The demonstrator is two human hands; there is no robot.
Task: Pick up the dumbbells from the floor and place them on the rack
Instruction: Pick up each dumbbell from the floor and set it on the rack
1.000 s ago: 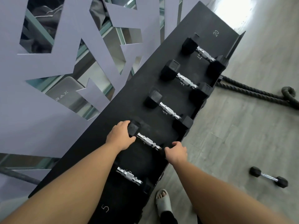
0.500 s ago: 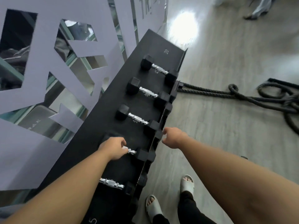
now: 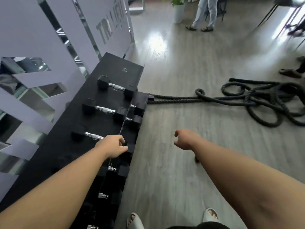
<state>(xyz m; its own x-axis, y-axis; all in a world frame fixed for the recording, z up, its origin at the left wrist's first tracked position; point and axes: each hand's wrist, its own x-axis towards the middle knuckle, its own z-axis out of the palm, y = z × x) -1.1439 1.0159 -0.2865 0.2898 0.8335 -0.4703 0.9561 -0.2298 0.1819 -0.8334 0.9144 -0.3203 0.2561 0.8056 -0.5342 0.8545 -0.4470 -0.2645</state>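
Note:
The black sloped rack (image 3: 105,66) runs along the left wall. Three black hex dumbbells with chrome handles lie on its top shelf: the far one (image 3: 113,86), the middle one (image 3: 102,110) and the near one (image 3: 90,135). More dumbbells (image 3: 132,119) sit on the lower shelf. My left hand (image 3: 113,146) hovers over the rack's front edge with loosely curled fingers and holds nothing. My right hand (image 3: 184,139) hangs open over the floor. A dark end of a floor dumbbell (image 3: 196,159) peeks from under my right forearm.
A thick black battle rope (image 3: 247,100) lies coiled on the grey floor to the right, tied near the rack. A lavender cut-out wall panel (image 3: 41,38) stands behind the rack. A person's legs (image 3: 204,14) and a potted plant (image 3: 179,12) are far off. My slippered feet (image 3: 210,215) are below.
My left hand has come off the dumbbell handle on the rack and drawn back to the front edge. My right hand has swung right, away from the rack. The view has tilted up.

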